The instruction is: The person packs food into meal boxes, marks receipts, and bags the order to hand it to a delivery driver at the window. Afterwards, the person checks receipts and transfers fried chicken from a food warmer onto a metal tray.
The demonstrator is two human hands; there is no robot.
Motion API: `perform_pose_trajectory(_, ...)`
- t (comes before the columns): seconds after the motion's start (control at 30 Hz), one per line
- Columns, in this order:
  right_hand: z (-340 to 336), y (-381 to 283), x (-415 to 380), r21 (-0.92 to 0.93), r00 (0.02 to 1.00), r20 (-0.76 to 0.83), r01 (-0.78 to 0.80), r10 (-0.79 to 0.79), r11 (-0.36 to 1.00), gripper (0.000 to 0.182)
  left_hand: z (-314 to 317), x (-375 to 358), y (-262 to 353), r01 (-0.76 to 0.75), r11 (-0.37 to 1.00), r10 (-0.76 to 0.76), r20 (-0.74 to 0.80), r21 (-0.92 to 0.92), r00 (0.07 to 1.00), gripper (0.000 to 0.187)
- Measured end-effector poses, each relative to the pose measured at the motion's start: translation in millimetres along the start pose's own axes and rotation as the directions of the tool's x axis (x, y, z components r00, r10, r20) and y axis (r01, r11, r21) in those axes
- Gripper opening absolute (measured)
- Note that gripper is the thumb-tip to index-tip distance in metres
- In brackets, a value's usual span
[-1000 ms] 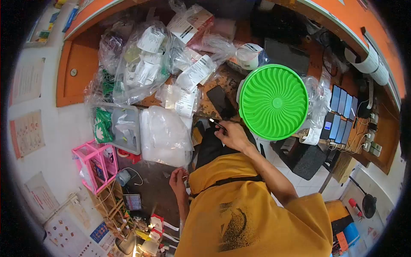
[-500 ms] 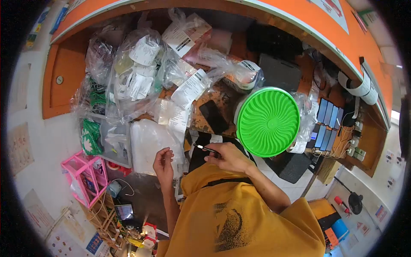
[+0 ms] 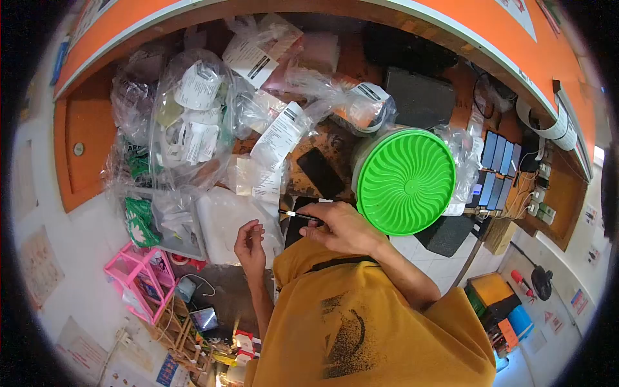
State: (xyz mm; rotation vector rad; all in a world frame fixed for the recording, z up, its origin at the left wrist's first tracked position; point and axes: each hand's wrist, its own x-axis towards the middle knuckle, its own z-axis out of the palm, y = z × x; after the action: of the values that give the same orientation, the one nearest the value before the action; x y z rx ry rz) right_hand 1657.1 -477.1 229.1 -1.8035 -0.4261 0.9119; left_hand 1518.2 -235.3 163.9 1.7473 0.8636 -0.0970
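My right hand (image 3: 348,229) is closed around a slim black-and-white pen (image 3: 293,213), whose end points left. My left hand (image 3: 251,244) is raised beside the stack of clear plastic bags (image 3: 235,222), fingers loosely bent and apart, with nothing visible in it. Beyond my right hand a black phone (image 3: 320,173) lies flat on the brown counter. A large tub with a green ridged lid (image 3: 406,182) stands just right of that hand. Long printed receipts (image 3: 278,138) are attached to the plastic-wrapped parcels (image 3: 193,116) at the back left.
Several phones (image 3: 496,169) stand in rows at the right, among cables. A grey bin (image 3: 174,222) with a green packet sits at the left, above a pink rack (image 3: 138,284). An orange counter edge (image 3: 309,8) curves over the back. A receipt roll (image 3: 564,132) hangs at the right.
The view has shifted slightly. My right hand has moved a little forward and left with the pen still in it. My left hand stays loosely bent in nearly the same place.
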Motion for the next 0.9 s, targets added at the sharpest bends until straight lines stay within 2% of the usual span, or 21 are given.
perform_pose_trajectory(0.13, -12, 2, -5, 0.051, 0.999, -0.015, -0.034, 0.035, 0.998, 0.041, 7, 15, 16, -0.031, 0.997, 0.028, 0.042, 0.065, 0.999, 0.019)
perform_pose_trajectory(0.3, -29, 8, -13, 0.011, 0.998, -0.059, -0.033, 0.033, 0.999, 0.042, 20, 27, 25, -0.063, 0.996, 0.059, 0.069, 0.056, 0.996, 0.018)
perform_pose_trajectory(0.4, -49, -5, -16, 0.011, 0.999, -0.01, -0.049, 0.049, 0.999, 0.042, 30, 34, 34, -0.062, 0.997, 0.059, 0.08, 0.044, 0.995, 0.016)
perform_pose_trajectory(0.5, -78, -2, -19, 0.161, 0.99, 0.072, 0.11, -0.123, 0.981, 0.039, 35, 37, 42, -0.052, 0.996, 0.047, 0.078, 0.069, 0.996, 0.015)
perform_pose_trajectory(0.53, -95, 0, -19, 0.255, 0.988, 0.025, 0.141, -0.153, 0.957, 0.037, 36, 39, 43, -0.062, 0.996, 0.056, 0.078, 0.066, 0.995, 0.015)
perform_pose_trajectory(0.6, -133, 3, -16, 0.209, 0.988, -0.152, 0.061, -0.029, 0.976, 0.033, 35, 42, 44, -0.08, 0.995, 0.075, 0.083, 0.059, 0.994, 0.016)
perform_pose_trajectory(0.67, -174, 19, -6, -0.209, 0.916, -0.401, -0.06, -0.03, 0.976, 0.03, 34, 42, 48, -0.079, 0.995, 0.075, 0.073, 0.053, 0.995, 0.016)
perform_pose_trajectory(0.73, -203, 8, 6, -0.17, 0.829, -0.543, -0.266, 0.135, 0.949, 0.031, 31, 45, 46, -0.058, 0.996, 0.055, 0.051, 0.068, 0.997, 0.016)
perform_pose_trajectory(0.83, -234, 27, 28, -0.345, 0.836, -0.544, -0.302, 0.073, 0.889, 0.034, 26, 45, 46, -0.05, 0.997, 0.049, 0.007, 0.063, 0.999, 0.016)
perform_pose_trajectory(0.87, -238, 30, 36, -0.301, 0.859, -0.508, -0.243, 0.06, 0.922, 0.035, 25, 45, 45, -0.074, 0.994, 0.073, 0.013, 0.082, 0.997, 0.017)
perform_pose_trajectory(0.9, -234, 35, 43, -0.354, 0.882, -0.47, -0.206, 0.017, 0.912, 0.035, 24, 46, 44, -0.065, 0.993, 0.063, 0.017, 0.099, 0.998, 0.017)
